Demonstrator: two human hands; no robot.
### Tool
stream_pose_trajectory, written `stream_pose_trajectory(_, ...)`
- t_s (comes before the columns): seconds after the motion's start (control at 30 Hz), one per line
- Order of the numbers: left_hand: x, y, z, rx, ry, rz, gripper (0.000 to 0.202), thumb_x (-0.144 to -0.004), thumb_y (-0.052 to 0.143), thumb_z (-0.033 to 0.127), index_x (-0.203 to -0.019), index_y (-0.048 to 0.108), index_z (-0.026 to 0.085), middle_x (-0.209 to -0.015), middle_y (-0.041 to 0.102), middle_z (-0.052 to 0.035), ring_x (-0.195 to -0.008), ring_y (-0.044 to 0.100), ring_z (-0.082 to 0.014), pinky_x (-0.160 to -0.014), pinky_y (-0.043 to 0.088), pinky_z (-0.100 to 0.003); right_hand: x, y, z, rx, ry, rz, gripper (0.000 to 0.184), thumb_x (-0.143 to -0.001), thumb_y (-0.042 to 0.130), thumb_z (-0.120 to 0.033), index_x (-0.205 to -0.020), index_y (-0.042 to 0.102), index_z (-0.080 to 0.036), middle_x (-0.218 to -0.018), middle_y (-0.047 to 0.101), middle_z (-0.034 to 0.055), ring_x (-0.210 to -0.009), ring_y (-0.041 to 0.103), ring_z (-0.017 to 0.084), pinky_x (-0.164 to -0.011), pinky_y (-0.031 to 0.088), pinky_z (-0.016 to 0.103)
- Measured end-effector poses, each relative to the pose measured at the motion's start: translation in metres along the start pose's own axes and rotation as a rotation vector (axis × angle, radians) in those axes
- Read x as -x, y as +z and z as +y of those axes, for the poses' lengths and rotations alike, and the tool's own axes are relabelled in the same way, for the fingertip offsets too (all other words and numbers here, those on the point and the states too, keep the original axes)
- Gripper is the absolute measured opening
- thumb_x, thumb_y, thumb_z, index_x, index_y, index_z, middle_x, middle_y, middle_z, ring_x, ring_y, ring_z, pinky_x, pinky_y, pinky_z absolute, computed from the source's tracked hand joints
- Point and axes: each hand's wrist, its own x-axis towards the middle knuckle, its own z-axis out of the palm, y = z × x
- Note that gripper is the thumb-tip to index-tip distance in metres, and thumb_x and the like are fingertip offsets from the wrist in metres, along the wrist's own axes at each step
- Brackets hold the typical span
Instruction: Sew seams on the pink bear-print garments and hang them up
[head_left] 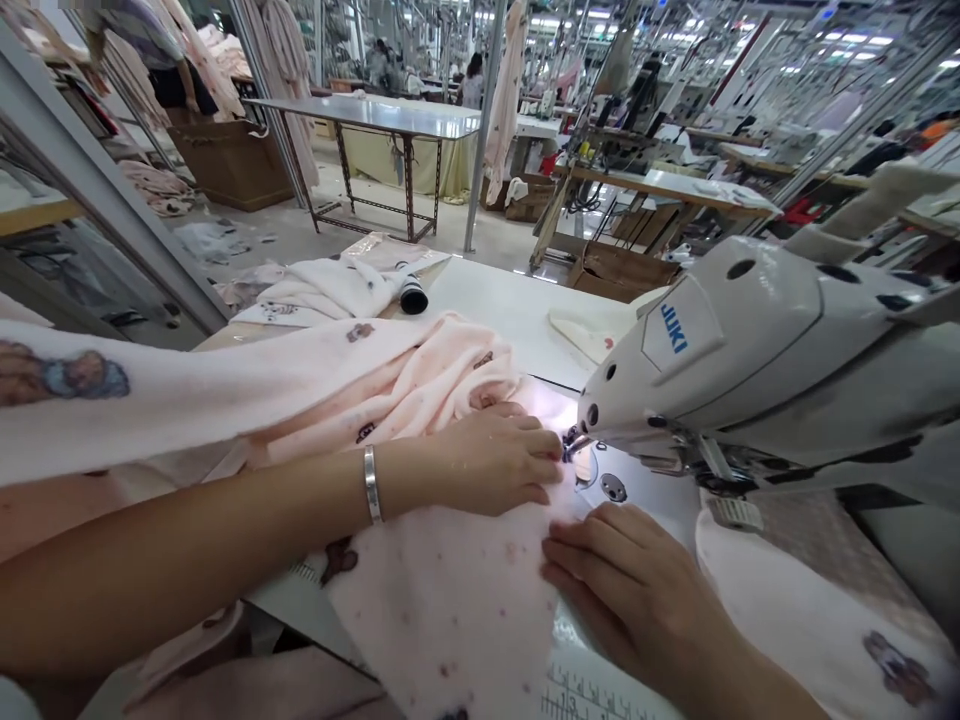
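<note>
My left hand (491, 460) lies flat, fingers together, on pale pink printed fabric (442, 590), its fingertips right beside the presser foot (574, 445) of a white Juki sewing machine (750, 350). A silver bracelet (371, 484) circles that wrist. My right hand (622, 580) rests flat on the fabric's near edge in front of the needle plate (613, 487), fingers stretched out. More of the pink fabric bunches up behind the left hand and drapes over my left forearm.
A pile of white and pink cloth (330, 285) and a dark spool (413, 297) sit at the far end of the sewing table (510, 310). Beyond stand a metal-legged table (375, 115), cardboard boxes (225, 165), hanging garments and other workstations with people far off.
</note>
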Motion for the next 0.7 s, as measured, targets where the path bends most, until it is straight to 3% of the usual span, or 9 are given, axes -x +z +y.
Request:
stream_pose_trajectory(0.2, -0.006, 0.001, -0.01, 0.095, -0.059, 0.002, 0.025, -0.093, 0.045, 0.036, -0.094, 0.065, 0.02, -0.106, 0.064, -0.0015, -0.095, 0.054, -0.0166, -0.09, 0.035, -0.033, -0.006, -0.002, 0.006, 0.049, 0.049, 0.062, 0.011, -0.085, 0.057, -0.015, -0.091, 0.066, -0.017, -0.084, 0.068, 0.0024, -0.071, 0.053, 0.015, -0.063, 0.038, 0.032)
stream_pose_trajectory(0.47, -0.021, 0.006, -0.028, 0.114, -0.115, 0.064, 0.025, -0.091, 0.049, 0.034, -0.078, 0.063, 0.018, -0.094, 0.065, -0.0005, -0.085, 0.055, -0.0152, -0.085, 0.035, -0.032, -0.004, 0.008, 0.022, 0.217, 0.089, 0.077, 0.013, -0.085, 0.056, -0.013, -0.094, 0.066, -0.014, -0.094, 0.068, 0.006, -0.077, 0.053, 0.018, -0.073, 0.041, 0.035)
stream_pose_trajectory(0.63, -0.017, 0.003, -0.029, 0.062, -0.094, 0.052, 0.021, -0.092, 0.048, 0.033, -0.092, 0.064, 0.018, -0.106, 0.063, -0.0013, -0.095, 0.055, -0.0151, -0.089, 0.038, -0.031, -0.001, 0.002, 0.023, 0.235, 0.046, 0.043, 0.014, -0.087, 0.054, -0.018, -0.098, 0.064, -0.017, -0.098, 0.069, 0.0054, -0.079, 0.056, 0.02, -0.07, 0.041, 0.037)
stream_pose_trajectory(0.7, -0.003, -0.008, -0.033, 0.031, -0.213, 0.055, 0.02, -0.091, 0.051, 0.034, -0.096, 0.064, 0.019, -0.11, 0.063, -0.0013, -0.099, 0.055, -0.0147, -0.093, 0.04, -0.031, 0.003, -0.002, 0.005, 0.166, -0.006, 0.012, 0.02, -0.088, 0.052, -0.022, -0.105, 0.063, -0.019, -0.103, 0.068, 0.0062, -0.085, 0.058, 0.022, -0.071, 0.044, 0.039)
